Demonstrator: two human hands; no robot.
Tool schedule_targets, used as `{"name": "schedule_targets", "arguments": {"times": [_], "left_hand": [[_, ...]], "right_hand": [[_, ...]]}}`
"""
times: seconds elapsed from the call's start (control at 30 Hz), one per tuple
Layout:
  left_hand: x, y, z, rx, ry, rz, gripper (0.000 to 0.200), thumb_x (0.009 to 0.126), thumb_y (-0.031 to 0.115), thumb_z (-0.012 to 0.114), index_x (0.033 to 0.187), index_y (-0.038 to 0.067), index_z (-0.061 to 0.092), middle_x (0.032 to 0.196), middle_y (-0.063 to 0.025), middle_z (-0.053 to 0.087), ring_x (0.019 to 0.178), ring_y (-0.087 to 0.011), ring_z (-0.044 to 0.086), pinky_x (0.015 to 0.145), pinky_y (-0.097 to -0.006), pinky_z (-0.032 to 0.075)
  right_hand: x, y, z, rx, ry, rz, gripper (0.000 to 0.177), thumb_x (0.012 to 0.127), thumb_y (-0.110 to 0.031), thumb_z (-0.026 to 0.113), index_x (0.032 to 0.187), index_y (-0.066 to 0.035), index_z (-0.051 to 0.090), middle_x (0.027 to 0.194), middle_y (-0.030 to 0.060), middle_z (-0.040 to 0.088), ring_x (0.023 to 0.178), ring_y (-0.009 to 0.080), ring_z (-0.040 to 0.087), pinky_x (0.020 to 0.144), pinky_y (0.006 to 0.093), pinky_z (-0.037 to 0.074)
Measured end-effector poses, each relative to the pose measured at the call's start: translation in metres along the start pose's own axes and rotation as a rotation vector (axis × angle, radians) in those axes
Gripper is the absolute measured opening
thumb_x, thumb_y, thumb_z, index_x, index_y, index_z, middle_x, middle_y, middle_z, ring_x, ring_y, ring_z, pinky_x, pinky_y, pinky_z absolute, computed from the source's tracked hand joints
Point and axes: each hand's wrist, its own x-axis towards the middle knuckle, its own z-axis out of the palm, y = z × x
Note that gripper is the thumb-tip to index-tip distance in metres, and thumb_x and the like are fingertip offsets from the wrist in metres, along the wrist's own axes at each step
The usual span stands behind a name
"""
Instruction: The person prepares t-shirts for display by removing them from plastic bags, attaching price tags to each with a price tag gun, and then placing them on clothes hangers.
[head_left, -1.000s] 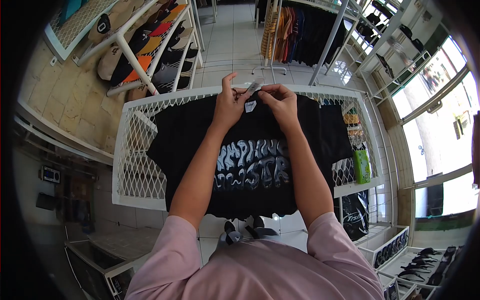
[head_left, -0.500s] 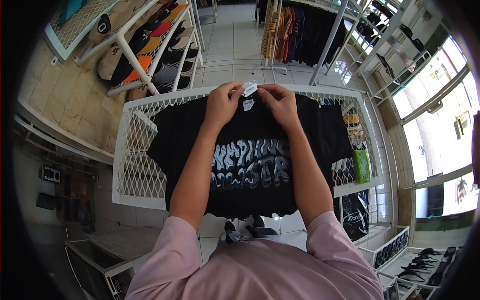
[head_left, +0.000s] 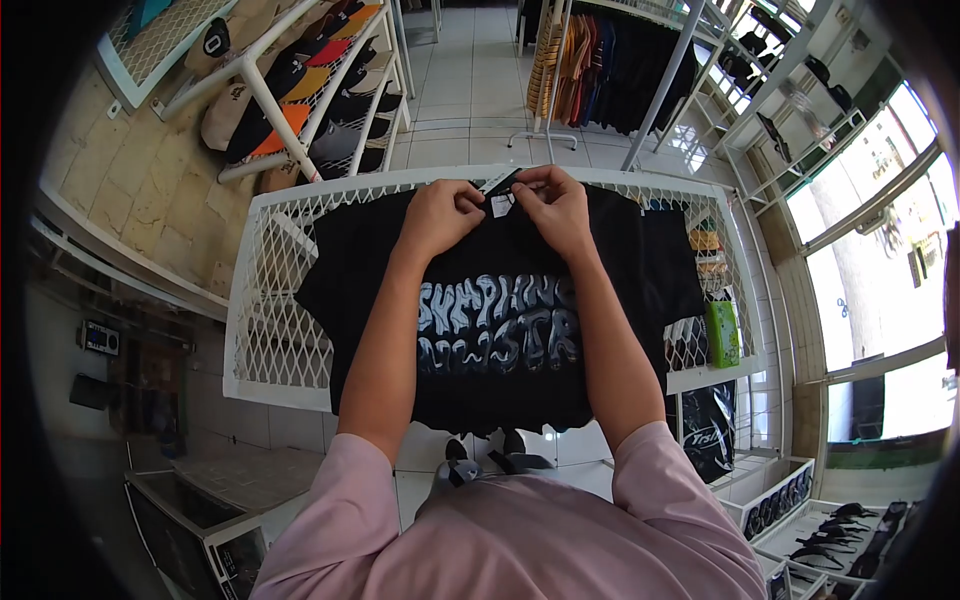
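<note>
Shirt [head_left: 510, 540] is dusty pink, w/ short, loose slvs [head_left: 340, 500] and soft folds across the front. Below its hem: grey legwear [head_left: 526, 461] w/ darker patches, plus dk shoes [head_left: 513, 441], details too small to tell.

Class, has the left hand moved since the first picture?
Yes: the left hand has moved left and towards the wearer, judged against the white table's far rim.

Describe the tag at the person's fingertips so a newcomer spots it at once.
On the white mesh table lies a black shirt. At its neckline, between the left hand and right hand, is the slim pale tag. It slants above the white neck label.
</note>
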Motion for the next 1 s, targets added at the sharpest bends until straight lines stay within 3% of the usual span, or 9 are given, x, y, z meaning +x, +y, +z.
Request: {"name": "schedule_targets", "arguments": {"times": [0.17, 0.27, 0.47, 0.67, 0.77, 0.87, 1.0], "left_hand": [[0.001, 0.003, -0.004, -0.061, 0.037, 0.002, 0.026, 0.079, 0.021, 0.088, 0.099, 0.005, 0.082, 0.088, -0.0104, 0.080, 0.083, -0.0256, 0.078, 0.081, -0.0379, 0.060], [-0.005, 0.013, -0.010, 0.155, -0.048, -0.064, 0.025, 0.081, 0.023, 0.088, 0.098, 0.005, 0.082, 0.088, -0.0116, 0.080, 0.084, -0.0263, 0.078, 0.083, -0.0386, 0.060], [-0.007, 0.008, -0.011, 0.302, -0.135, 0.033, 0.018, 0.086, 0.020, 0.083, 0.092, 0.003, 0.080, 0.094, -0.0142, 0.078, 0.092, -0.0322, 0.075, 0.084, -0.0423, 0.058], [-0.010, -0.008, 0.003, 0.381, -0.063, 0.072, 0.021, 0.096, 0.020, 0.073, 0.105, 0.002, 0.071, 0.103, -0.0171, 0.073, 0.098, -0.0343, 0.072, 0.086, -0.0431, 0.055], [0.001, -0.010, 0.002, 0.109, 0.005, 0.062, 0.024, 0.101, 0.024, 0.068, 0.109, 0.001, 0.070, 0.095, -0.0127, 0.071, 0.087, -0.0255, 0.070, 0.080, -0.0368, 0.054], [0.002, 0.005, -0.008, -0.354, -0.126, -0.062, 0.027, 0.104, 0.027, 0.065, 0.107, 0.000, 0.071, 0.091, -0.0049, 0.068, 0.078, -0.0140, 0.062, 0.075, -0.0292, 0.050], [0.000, 0.011, -0.007, -0.475, -0.169, -0.064, 0.027, 0.103, 0.026, 0.068, 0.104, 0.000, 0.072, 0.084, -0.0003, 0.065, 0.075, -0.0077, 0.057, 0.069, -0.0247, 0.047]], "right_hand": [[0.001, -0.003, -0.002, 0.136, -0.009, 0.061, 0.016, 0.088, -0.005, 0.082, 0.101, 0.001, 0.076, 0.087, 0.0015, 0.075, 0.074, 0.0045, 0.063, 0.070, 0.0217, 0.053], [0.001, -0.001, -0.002, 0.122, -0.030, 0.058, 0.015, 0.088, -0.005, 0.082, 0.101, 0.001, 0.077, 0.087, 0.0018, 0.075, 0.075, 0.0046, 0.064, 0.071, 0.0211, 0.053], [-0.002, 0.009, 0.007, 0.036, -0.088, 0.057, 0.016, 0.091, -0.009, 0.082, 0.105, -0.001, 0.082, 0.089, 0.0031, 0.077, 0.076, 0.0071, 0.066, 0.072, 0.0240, 0.054], [-0.004, 0.000, 0.007, -0.169, -0.044, -0.059, 0.021, 0.090, -0.013, 0.082, 0.109, -0.005, 0.083, 0.093, 0.0077, 0.077, 0.075, 0.0142, 0.070, 0.072, 0.0285, 0.055], [-0.009, -0.012, 0.006, -0.271, -0.059, -0.205, 0.028, 0.088, -0.011, 0.082, 0.116, -0.007, 0.081, 0.094, 0.0099, 0.077, 0.072, 0.0175, 0.071, 0.070, 0.0312, 0.056], [-0.015, -0.020, 0.010, -0.308, -0.086, -0.283, 0.035, 0.087, -0.009, 0.081, 0.121, -0.009, 0.079, 0.093, 0.0103, 0.076, 0.069, 0.0205, 0.071, 0.068, 0.0341, 0.056], [-0.017, -0.025, 0.013, -0.363, -0.083, -0.371, 0.034, 0.085, -0.007, 0.080, 0.119, -0.008, 0.079, 0.092, 0.0095, 0.075, 0.067, 0.0226, 0.071, 0.067, 0.0351, 0.057]]}}
